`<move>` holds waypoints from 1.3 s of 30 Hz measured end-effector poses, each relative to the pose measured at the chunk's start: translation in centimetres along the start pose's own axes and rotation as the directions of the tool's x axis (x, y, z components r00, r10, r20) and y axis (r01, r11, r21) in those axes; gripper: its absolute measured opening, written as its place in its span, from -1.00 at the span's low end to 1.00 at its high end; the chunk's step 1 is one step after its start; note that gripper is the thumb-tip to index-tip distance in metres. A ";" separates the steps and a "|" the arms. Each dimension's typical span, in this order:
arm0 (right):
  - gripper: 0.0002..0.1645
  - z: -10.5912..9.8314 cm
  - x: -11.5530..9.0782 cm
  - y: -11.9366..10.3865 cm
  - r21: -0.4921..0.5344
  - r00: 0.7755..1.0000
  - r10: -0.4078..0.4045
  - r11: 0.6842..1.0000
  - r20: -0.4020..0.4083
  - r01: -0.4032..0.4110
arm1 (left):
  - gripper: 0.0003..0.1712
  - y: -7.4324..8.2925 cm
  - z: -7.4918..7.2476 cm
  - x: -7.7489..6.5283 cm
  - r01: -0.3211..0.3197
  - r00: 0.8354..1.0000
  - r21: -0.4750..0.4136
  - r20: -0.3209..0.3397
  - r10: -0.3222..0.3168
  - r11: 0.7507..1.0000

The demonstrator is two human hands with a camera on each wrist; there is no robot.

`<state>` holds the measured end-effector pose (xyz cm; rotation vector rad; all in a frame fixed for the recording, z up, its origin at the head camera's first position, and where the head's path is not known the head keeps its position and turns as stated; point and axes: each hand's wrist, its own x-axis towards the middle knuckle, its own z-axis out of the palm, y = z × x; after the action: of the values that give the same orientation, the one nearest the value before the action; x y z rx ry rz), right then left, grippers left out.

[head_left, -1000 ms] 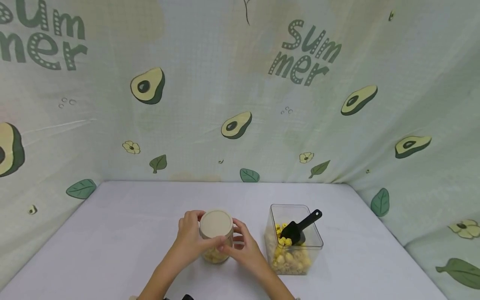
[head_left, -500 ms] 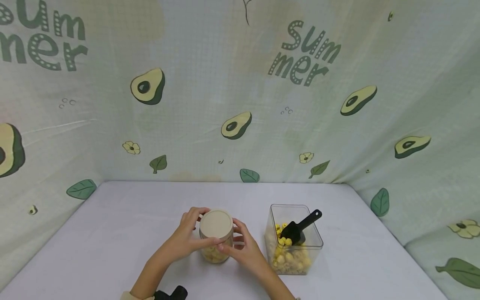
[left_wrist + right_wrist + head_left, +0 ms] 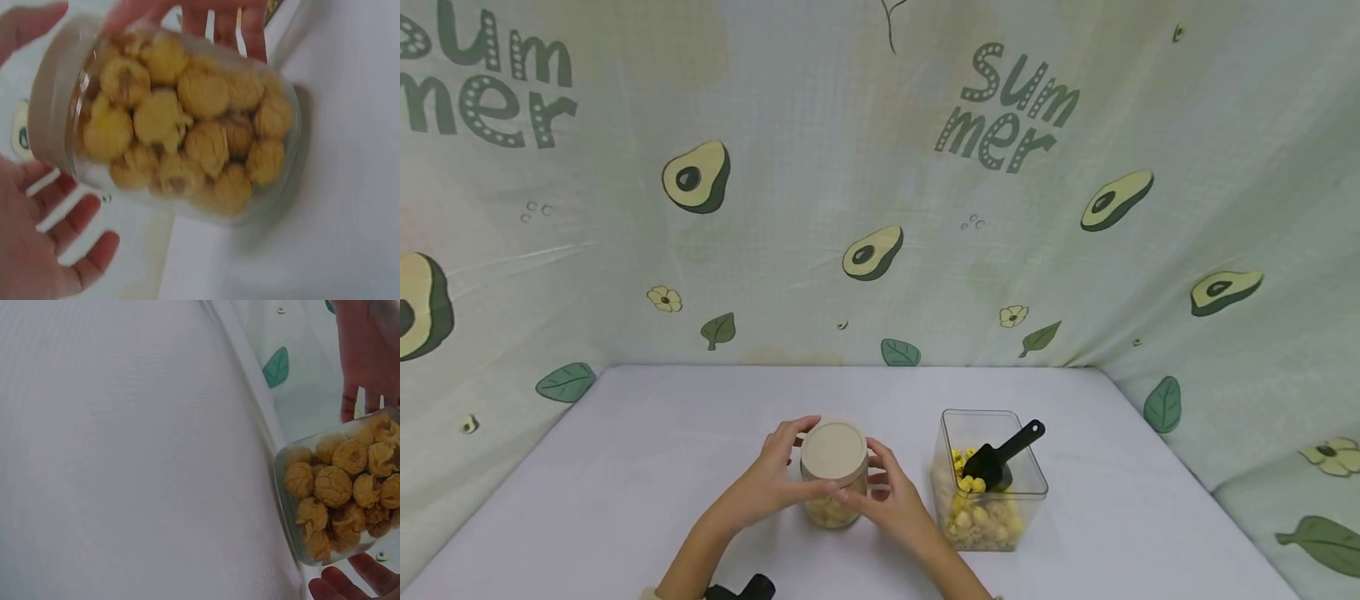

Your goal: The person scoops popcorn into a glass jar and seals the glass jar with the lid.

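Note:
A clear jar [image 3: 833, 510] of round caramel-coloured popcorn stands upright on the table, capped by a cream lid [image 3: 833, 451]. My left hand [image 3: 767, 487] curves around the lid, thumb across the near side and fingers at the far left. In the left wrist view, some fingers [image 3: 94, 256] of that hand stand away from the jar. My right hand [image 3: 895, 507] holds the jar's right side, its thumb at the front close to the left thumb. Popcorn fills most of the jar [image 3: 340, 487] in the right wrist view.
To the right stands a square clear container [image 3: 973, 533] of yellow popcorn, a black scoop [image 3: 1000, 458] resting in it with its handle over the rim. A white cloth covers the table [image 3: 700, 433]. Behind hangs a printed curtain [image 3: 790, 167].
My left hand has turned about the lid, its wrist and forearm swinging left and its fingers shifting toward the lid's far side. The right hand and jar stay put.

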<state>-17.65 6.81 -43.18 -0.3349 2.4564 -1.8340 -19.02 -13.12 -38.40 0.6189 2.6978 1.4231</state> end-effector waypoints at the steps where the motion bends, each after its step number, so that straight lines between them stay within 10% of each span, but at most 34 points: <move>1: -0.06 0.0 0.0 0.0 0.001 1.000 0.000 1.000 0.001 0.000 | 0.00 0.3 0.1 -0.1 0.027 0.999 0.000 -0.021 -0.027 1.000; 6: -0.06 -0.1 -0.1 -0.2 0.001 1.000 -0.024 1.000 0.010 0.024 | 0.03 1.7 1.1 -0.2 0.146 0.977 0.006 -0.158 -0.143 0.989; 13: -0.06 -0.1 -0.1 -0.2 0.005 0.999 -0.033 0.999 0.009 0.033 | -0.06 2.3 1.8 -0.3 0.144 0.961 0.029 -0.241 -0.133 0.989; 31: -0.07 0.1 0.1 0.2 0.013 1.000 -0.005 1.000 0.006 0.005 | -0.18 -1.0 0.1 0.1 -0.116 0.992 -0.007 -0.047 0.115 0.993; 39: -0.07 0.0 0.0 -0.1 0.010 1.000 0.001 1.000 0.003 -0.001 | 0.07 0.9 1.0 -0.2 0.065 0.994 0.030 -0.093 -0.062 0.997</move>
<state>-17.65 6.81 -43.04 -0.3346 2.4439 -1.8440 -18.35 -11.99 -38.30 0.4753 2.7893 1.4285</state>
